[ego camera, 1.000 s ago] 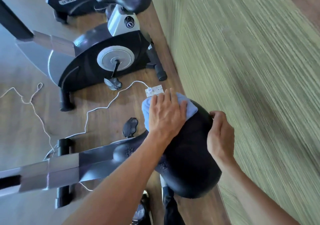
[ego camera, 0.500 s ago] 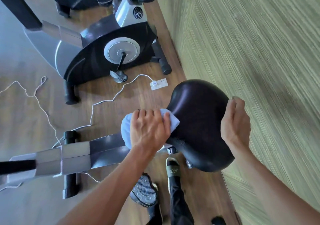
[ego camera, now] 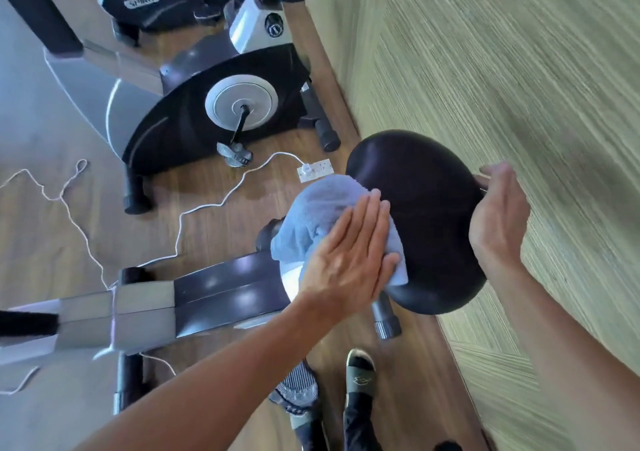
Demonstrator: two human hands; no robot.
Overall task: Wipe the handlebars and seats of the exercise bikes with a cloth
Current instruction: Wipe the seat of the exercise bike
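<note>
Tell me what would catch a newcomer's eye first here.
The glossy black padded bike seat at centre right, with the left hand pressing a light blue terry cloth flat on its left side. The right hand rests on its right edge, by the green striped wall.

The wooden floor (ego camera: 214, 228) carries two exercise bikes: the far bike (ego camera: 207, 118) and the near bike (ego camera: 194, 298). Between them lie a white socket box (ego camera: 314, 170) and a white cord (ego camera: 194, 208) trailing across the boards. Just beside the near bike stands a shoe (ego camera: 360, 371).
</note>
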